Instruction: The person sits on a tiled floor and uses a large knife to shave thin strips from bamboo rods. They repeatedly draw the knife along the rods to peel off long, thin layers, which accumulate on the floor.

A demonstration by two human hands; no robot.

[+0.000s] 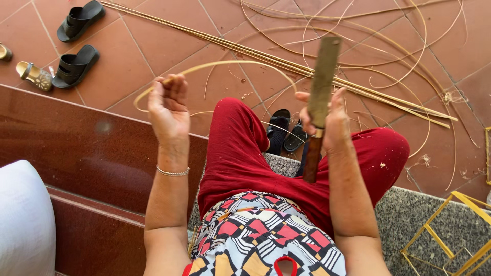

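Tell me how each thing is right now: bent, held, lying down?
Left hand: raised, pinching the strip.
Bamboo strip: held, bent in an arc.
Right hand: gripping the knife.
Knife: upright, blade up.
Long strips: lying loose on the tiled floor.
Black sandals: off, lying apart on tiles.

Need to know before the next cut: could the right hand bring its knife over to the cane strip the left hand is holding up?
Probably yes. The right hand holds the knife upright, level with the left hand, which pinches the curved cane strip. Only open air above the red-trousered knees lies between them.
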